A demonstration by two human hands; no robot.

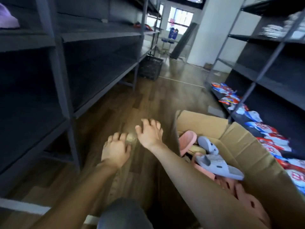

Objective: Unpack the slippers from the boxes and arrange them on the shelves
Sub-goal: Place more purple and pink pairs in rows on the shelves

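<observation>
Just right of the right hand, the cardboard box holds grey slippers and pink slippers. Both that hand and the left hand hold nothing, fingers loosely spread above the floor.

Glossy wood-plank floor. Dark metal shelves both sides. White pillar far right, bright window beyond, black crate on floor.

I am in a shop or stockroom aisle. Long dark metal shelves run along my left and more racks along my right. Bright packaged goods line their bottom shelf's front edge, and an open carton of slippers stands on the wood floor.
</observation>
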